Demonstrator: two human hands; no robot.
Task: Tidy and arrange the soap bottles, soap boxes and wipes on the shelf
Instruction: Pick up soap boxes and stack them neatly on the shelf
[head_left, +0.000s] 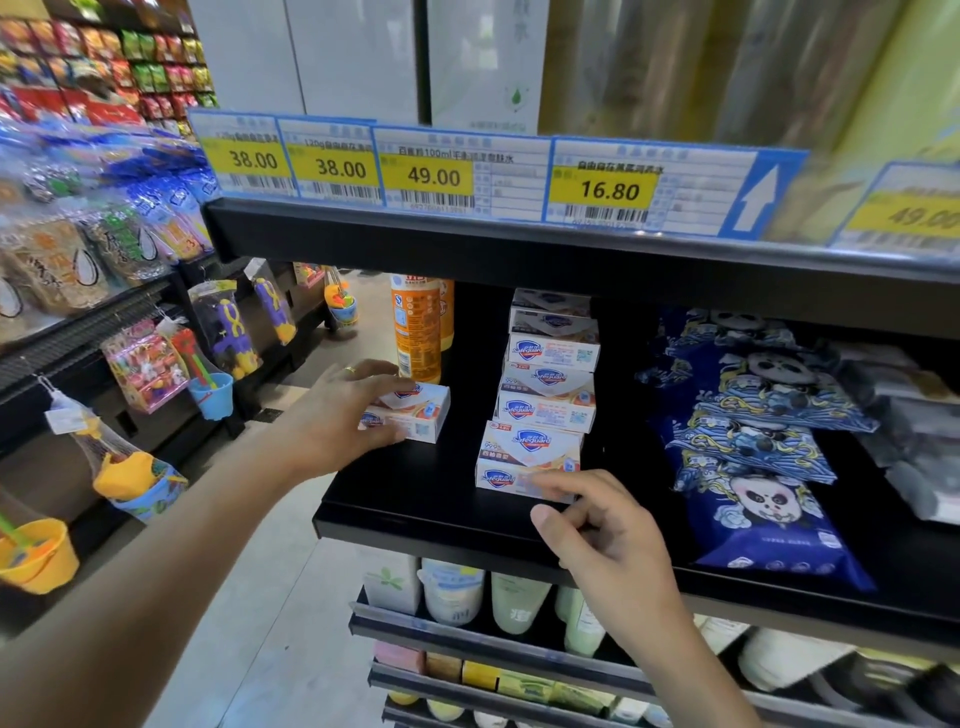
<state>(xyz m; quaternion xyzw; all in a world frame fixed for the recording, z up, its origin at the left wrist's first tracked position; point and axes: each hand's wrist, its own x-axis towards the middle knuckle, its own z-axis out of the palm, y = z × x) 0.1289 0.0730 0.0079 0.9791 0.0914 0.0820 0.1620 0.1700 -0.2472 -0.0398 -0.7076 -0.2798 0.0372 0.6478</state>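
Two hands on a black shelf (415, 499) here, so going big to small. Over on the right of that shelf there's a row of dark blue wipes packs (753, 467) with a panda face printed on them, overlapping one behind another towards the back. Just past them at the far right are some grey packs (914, 441), too blurry to read.

Middle of the shelf has a stack of soap boxes (548, 384), white with a blue shield logo, piled up a bit crooked. In front of the stack sits the front soap box (524, 462), close to the shelf edge. At the back left stands an orange bottle (415, 327), upright, with a second one right behind it.

Left hand (343, 410) comes in from the left and its grip is wrapped round a single soap box (415, 413) that sits on the shelf left of the stack, fingers over the top and thumb on the near side; ring on one finger. Right hand (602, 530) is down at the shelf edge, fingers loosely curled, fingertips touching the front soap box's lower face, not closed around it.

Yellow price tags (434, 174) run along the shelf above.
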